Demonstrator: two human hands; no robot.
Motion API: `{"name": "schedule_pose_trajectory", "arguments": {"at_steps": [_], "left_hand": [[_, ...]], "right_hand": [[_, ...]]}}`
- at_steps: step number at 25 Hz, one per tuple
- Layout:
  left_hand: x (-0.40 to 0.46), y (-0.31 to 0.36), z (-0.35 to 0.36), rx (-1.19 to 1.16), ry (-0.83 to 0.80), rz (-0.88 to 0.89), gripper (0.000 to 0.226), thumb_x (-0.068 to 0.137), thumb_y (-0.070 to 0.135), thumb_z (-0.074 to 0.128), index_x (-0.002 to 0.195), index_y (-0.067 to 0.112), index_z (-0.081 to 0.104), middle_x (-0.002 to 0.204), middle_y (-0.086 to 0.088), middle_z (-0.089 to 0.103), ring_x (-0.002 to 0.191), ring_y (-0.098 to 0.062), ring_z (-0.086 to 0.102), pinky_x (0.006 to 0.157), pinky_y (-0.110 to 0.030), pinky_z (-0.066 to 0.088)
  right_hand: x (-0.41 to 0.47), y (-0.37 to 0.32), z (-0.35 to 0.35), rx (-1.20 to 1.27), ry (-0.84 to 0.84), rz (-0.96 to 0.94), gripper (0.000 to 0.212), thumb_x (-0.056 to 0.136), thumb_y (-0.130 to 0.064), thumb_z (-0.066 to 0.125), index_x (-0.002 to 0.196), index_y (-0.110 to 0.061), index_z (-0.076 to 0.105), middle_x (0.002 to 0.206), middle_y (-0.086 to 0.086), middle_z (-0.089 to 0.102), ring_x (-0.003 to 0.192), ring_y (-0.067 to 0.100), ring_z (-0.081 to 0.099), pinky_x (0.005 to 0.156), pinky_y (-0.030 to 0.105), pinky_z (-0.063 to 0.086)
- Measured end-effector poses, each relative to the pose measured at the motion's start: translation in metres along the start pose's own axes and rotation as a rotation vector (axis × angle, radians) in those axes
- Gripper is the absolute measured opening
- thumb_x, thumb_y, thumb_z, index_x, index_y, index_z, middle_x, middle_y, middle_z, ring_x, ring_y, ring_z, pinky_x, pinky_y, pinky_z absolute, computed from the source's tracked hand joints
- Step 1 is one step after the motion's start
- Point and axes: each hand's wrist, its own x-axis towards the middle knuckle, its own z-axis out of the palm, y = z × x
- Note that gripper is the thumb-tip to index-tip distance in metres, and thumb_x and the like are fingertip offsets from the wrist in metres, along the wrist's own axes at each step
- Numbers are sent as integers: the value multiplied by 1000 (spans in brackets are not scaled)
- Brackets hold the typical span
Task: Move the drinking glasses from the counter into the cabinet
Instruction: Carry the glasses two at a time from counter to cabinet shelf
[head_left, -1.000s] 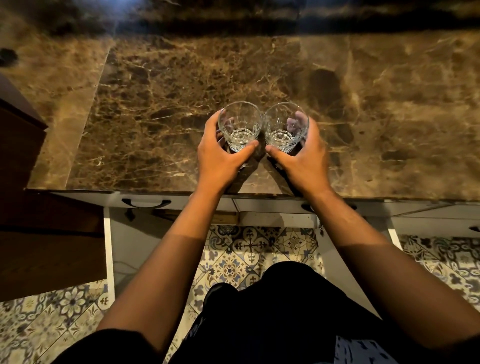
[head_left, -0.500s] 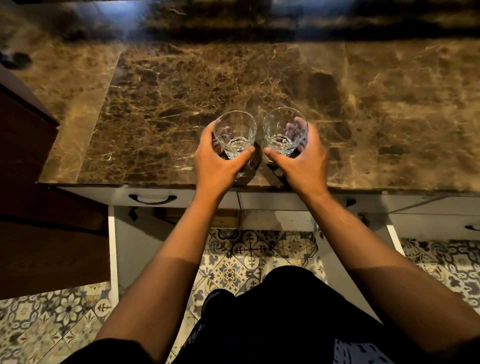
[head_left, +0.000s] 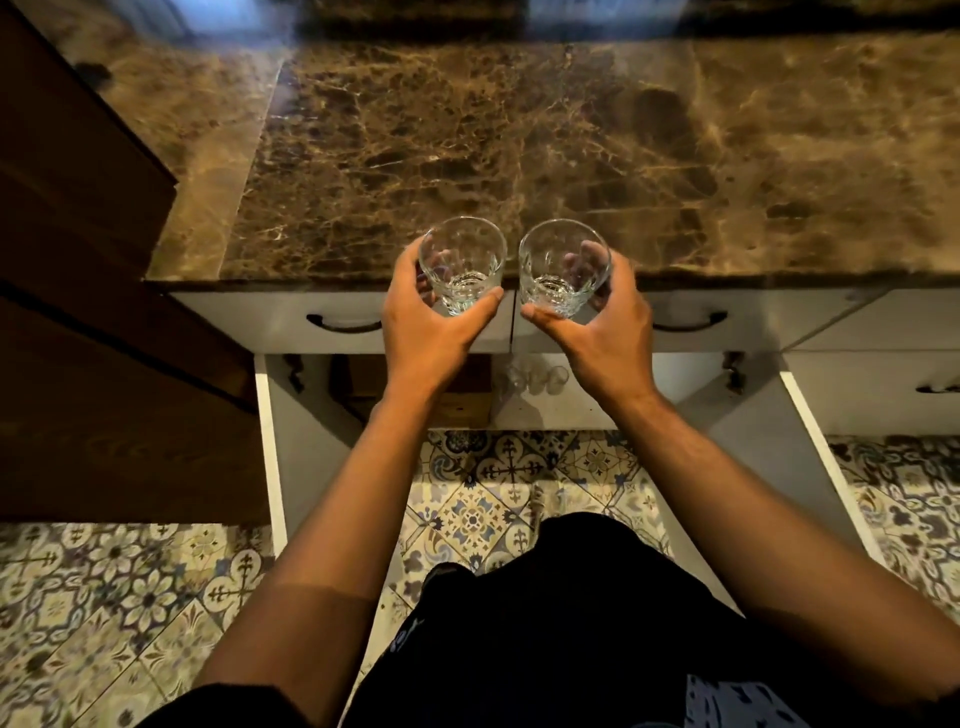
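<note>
I am carrying one glass (head_left: 461, 262) in the left hand (head_left: 431, 332) and another glass (head_left: 563, 267) in the right hand (head_left: 602, 332), fingers clasping each, over the table (head_left: 519, 145) edge; next, lowering both into the open cabinet (head_left: 597, 405) below.

counter (head_left: 519, 135): brown marble | floor (head_left: 478, 499): patterned tile | drawers (head_left: 291, 322): white | light: dim

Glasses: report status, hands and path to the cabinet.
Left hand shut on left glass. Right hand shut on right glass. Both upright at counter edge. Cabinet below open, glasses inside; path unobstructed.
</note>
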Motion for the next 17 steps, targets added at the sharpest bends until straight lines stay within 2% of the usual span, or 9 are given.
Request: {"name": "schedule_pose_trajectory", "arguments": {"at_steps": [2, 7, 11, 13, 17], "left_hand": [[-24, -5, -11, 3, -21, -4, 83, 69, 54, 85, 139, 34, 45, 127, 13, 62, 114, 2, 60, 91, -11, 50], [-75, -15, -29, 3, -50, -36, 80, 67, 54, 85, 135, 44, 45, 116, 24, 62, 108, 17, 58, 84, -2, 47], [-104, -20, -28, 7, -86, -87, 84, 66, 55, 85, 137, 41, 45, 125, 15, 63, 111, 18, 55, 86, -2, 47], [-115, -23, -21, 2, -104, -97, 84, 65, 56, 85, 138, 40, 45, 127, 15, 62, 114, 14, 56, 90, -7, 50], [-135, -31, -1, -3, -117, -114, 83, 68, 45, 88, 140, 30, 48, 132, 11, 61, 121, -3, 59, 102, -31, 54]], "right_hand": [[-26, -1, 4, 9, -3, 8, 89, 66, -53, 88, 139, -23, 49, 127, -10, 64, 117, 1, 59, 101, 17, 49], [-81, 10, 6, -36, -25, 50, 89, 69, -49, 88, 141, -19, 47, 132, -5, 63, 120, 8, 60, 102, 25, 51], [-110, 24, -3, -84, -7, 84, 88, 69, -46, 89, 141, -21, 47, 134, -3, 61, 121, 12, 59, 103, 28, 51], [-119, 34, -9, -106, 3, 103, 84, 69, -45, 89, 139, -22, 47, 132, -4, 61, 118, 11, 59, 101, 29, 53], [-122, 61, -20, -98, 10, 155, 81, 69, -45, 88, 135, -25, 46, 124, -11, 59, 113, 8, 60, 96, 24, 54]]}}
